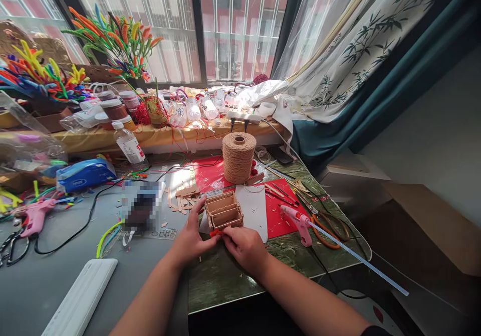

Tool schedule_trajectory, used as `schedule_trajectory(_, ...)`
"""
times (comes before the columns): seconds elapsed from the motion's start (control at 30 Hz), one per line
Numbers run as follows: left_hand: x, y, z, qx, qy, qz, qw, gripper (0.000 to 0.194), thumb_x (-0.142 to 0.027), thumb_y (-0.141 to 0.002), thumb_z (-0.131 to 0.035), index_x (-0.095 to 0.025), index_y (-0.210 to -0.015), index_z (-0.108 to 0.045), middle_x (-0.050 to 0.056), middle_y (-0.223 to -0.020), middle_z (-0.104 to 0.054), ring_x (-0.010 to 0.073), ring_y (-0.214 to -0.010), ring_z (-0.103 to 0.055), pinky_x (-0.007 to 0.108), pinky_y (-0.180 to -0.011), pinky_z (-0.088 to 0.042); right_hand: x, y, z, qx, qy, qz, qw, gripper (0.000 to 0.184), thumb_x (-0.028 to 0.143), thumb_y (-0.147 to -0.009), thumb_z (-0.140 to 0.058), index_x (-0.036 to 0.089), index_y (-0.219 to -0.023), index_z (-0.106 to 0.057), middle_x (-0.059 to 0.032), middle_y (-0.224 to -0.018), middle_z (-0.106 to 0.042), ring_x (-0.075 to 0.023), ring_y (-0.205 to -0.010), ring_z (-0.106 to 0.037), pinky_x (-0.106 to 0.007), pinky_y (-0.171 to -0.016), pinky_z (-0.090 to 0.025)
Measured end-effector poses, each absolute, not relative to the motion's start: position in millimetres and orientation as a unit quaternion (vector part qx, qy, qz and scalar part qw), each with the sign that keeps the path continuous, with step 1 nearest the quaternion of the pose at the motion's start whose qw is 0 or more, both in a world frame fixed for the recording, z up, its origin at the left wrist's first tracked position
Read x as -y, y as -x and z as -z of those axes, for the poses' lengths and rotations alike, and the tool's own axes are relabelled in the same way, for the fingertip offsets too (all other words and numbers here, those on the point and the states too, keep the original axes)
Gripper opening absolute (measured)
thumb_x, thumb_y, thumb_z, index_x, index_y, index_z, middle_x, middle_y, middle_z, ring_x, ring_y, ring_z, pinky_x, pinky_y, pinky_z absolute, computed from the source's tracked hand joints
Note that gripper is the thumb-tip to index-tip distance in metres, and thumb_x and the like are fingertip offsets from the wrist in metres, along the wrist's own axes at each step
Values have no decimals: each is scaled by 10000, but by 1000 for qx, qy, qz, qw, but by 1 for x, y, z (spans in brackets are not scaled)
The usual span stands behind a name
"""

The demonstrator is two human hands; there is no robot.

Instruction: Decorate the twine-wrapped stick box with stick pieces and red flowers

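Note:
A small brown cardboard box (225, 209) with a divider and a twine-like edging sits in front of me, its open top facing up. My left hand (191, 239) curves round its left side, fingers along the wall and thumb at the front. My right hand (246, 249) is closed at the front edge, its thumb and forefinger pinching a small red piece (215, 233) against the box. The exact shape of the red piece is partly hidden by my fingers. Beneath the box lies a white sheet (255, 208).
A twine spool (239, 160) stands behind the box. To the right lie a pink glue gun (298, 223) with a long glue stick and orange-handled scissors (326, 233). Cardboard scraps (184, 200) are at left, near a white power strip (80, 298). A bottle (128, 145) stands behind.

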State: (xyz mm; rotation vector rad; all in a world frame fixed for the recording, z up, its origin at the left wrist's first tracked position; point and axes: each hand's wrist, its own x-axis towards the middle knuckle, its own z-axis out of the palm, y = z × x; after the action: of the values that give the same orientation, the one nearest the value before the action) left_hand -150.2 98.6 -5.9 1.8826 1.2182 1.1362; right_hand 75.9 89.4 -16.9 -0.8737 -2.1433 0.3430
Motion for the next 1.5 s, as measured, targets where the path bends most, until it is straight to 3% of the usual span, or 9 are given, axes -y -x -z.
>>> schedule_trajectory(0.33,-102,149,7,-448,-708,-444,316,1039,-313,-798,-830,-338,-1621,-196,132,-1658,-314,363,-1515,-361,574,-1261,-289,-91,-75,11,852,332,-132,382,132,223,-1026,-557,216,-1100,-666,-58,-835,-752,-203,-747,-702,-299,-721,-528)
schedule_trajectory(0.5,-104,149,12,-445,-699,-462,315,1060,-349,-780,-856,-347,-1617,-206,135,-1640,-346,371,-1520,-354,601,-1260,-276,-88,-75,11,847,317,-146,401,217,175,-946,-566,201,-1154,-623,-67,-877,-762,-208,-729,-700,-306,-684,-539)
schedule_trajectory(0.67,-105,151,6,-437,-721,-467,267,1158,-471,-732,-884,-331,-1630,-168,137,-1703,-199,395,-1586,-175,622,-1274,-212,-80,-80,9,816,317,-178,450,297,170,-915,-571,191,-1210,-597,-45,-833,-743,-180,-667,-685,-289,-665,-549)
schedule_trajectory(0.77,-106,151,0,-429,-689,-530,246,935,-544,-844,-761,-316,-1596,-256,133,-1698,-213,370,-1585,-192,599,-1272,-229,-78,-83,12,818,290,-188,459,193,184,-903,-567,220,-1084,-623,-27,-781,-728,-171,-639,-677,-282,-645,-543)
schedule_trajectory(0.9,-110,154,-4,-519,-547,-637,159,451,-428,-930,-682,-253,-1327,-558,131,-1404,-560,291,-1348,-544,495,-1157,-430,-81,-84,21,826,262,-202,456,174,195,-869,-572,237,-1031,-620,-27,-785,-740,-176,-653,-688,-283,-652,-546)
schedule_trajectory(1.0,-115,160,-5,-588,-452,-656,140,343,-405,-885,-735,-205,-1149,-648,74,-1071,-679,216,-1007,-681,408,-985,-544,-84,-83,24,828,259,-210,450,175,187,-862,-561,232,-1020,-619,-26,-776,-736,-172,-641,-682,-277,-642,-539)
schedule_trajectory(1.17,-118,162,-10,-583,-409,-669,212,345,-393,-804,-813,-172,-1042,-698,59,-981,-730,174,-880,-696,326,-855,-572,-84,-83,20,843,248,-206,431,147,190,-880,-556,226,-1004,-625,-11,-739,-720,-164,-621,-661,-268,-623,-516)
schedule_trajectory(1.3,-114,159,-13,-601,-394,-651,244,358,-423,-763,-846,-165,-975,-719,12,-802,-710,109,-616,-618,221,-576,-499,-81,-82,17,893,201,-171,365,110,175,-841,-582,231,-927,-624,7,-707,-709,-162,-634,-664,-264,-632,-503)
schedule_trajectory(1.5,-108,157,-21,-641,-406,-620,200,400,-548,-933,-619,-169,-1048,-677,-67,-550,-494,109,-478,-461,232,-475,-383,-81,-79,18,919,196,-146,309,76,205,-831,-649,243,-896,-636,29,-712,-730,-154,-670,-695,-248,-640,-511)
